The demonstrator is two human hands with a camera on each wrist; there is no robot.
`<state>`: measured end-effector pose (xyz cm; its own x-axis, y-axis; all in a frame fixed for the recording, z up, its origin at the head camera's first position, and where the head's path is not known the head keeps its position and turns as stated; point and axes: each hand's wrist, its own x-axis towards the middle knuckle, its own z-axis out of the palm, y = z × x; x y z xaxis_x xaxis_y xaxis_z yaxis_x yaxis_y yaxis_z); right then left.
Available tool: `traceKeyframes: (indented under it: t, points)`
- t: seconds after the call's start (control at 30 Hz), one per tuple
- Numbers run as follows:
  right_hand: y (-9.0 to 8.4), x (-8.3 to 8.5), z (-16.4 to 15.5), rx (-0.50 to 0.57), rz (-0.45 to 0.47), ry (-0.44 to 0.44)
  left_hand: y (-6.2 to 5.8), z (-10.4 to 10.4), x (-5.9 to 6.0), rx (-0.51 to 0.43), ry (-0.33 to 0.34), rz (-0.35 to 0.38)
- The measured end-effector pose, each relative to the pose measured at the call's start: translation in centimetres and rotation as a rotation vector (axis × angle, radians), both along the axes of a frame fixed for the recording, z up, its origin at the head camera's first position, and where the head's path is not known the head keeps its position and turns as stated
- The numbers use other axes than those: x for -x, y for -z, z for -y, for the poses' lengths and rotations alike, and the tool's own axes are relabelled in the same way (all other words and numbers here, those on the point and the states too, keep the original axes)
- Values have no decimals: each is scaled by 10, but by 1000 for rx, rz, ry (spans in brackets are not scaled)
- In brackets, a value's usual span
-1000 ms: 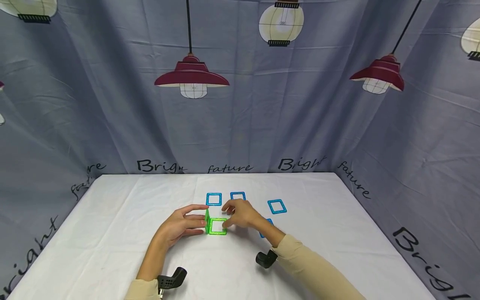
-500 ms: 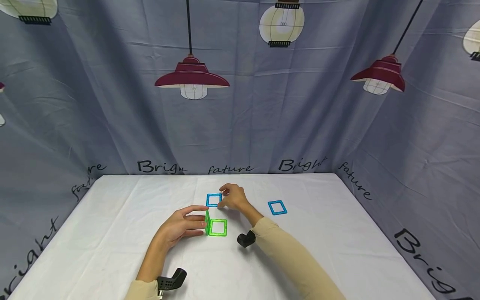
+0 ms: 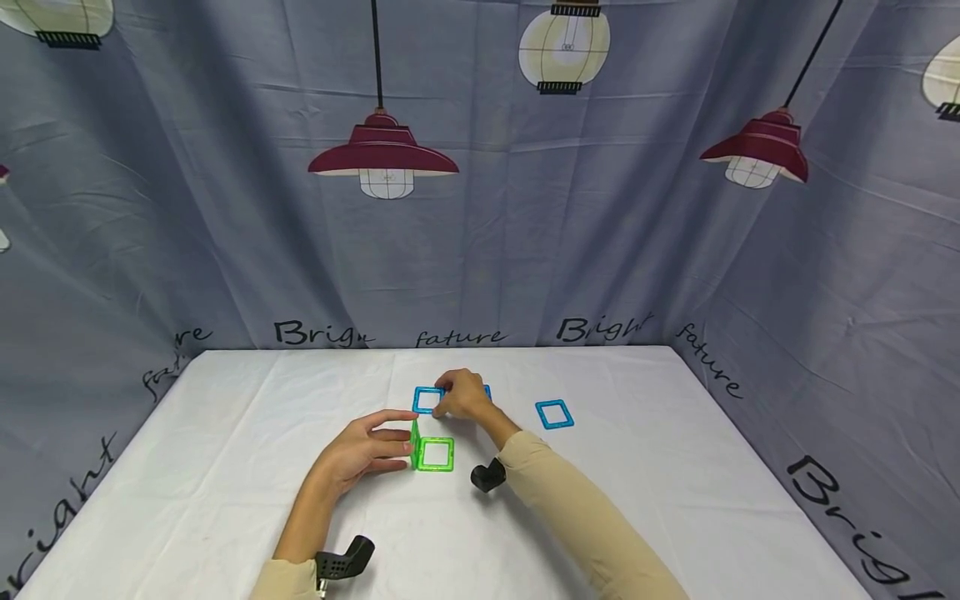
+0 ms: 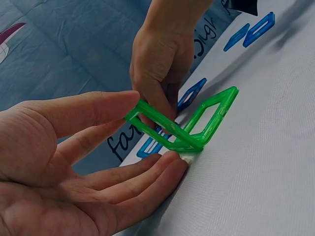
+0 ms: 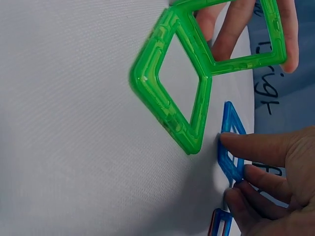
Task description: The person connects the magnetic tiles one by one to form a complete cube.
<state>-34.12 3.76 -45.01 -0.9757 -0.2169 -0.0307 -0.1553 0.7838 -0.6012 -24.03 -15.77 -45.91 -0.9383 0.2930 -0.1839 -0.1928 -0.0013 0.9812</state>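
Two green square magnetic tiles form an L: a flat tile lies on the table and an upright tile stands along its left edge. My left hand touches the upright tile from the left with extended fingers; one fingertip meets its top corner. Farther back, my right hand pinches the right part of a blue square magnetic tile between thumb and fingers. That blue tile still appears low on the cloth.
Another blue tile shows partly behind my right hand. A separate blue tile lies to the right. The left wrist view shows one more blue tile, hidden in the head view. Grey printed curtains surround the white table.
My right hand has moved from above the flat green tile back to the blue tile, then slightly left, uncovering part of another blue tile. My left hand has stayed put.
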Motion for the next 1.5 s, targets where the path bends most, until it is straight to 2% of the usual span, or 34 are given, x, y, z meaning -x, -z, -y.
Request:
traceKeyframes:
  t: [0.53, 1.1, 1.5]
  points:
    - [-3, -14, -13, 29, -69, -61, -1, -1, 0, 4, 6, -5]
    - [-2, -30, -18, 75, -85, -62, -2, 1, -3, -3, 33, -27]
    - [3, -39, -23, 108, -184, -74, 0, -3, -3, 3, 42, -24]
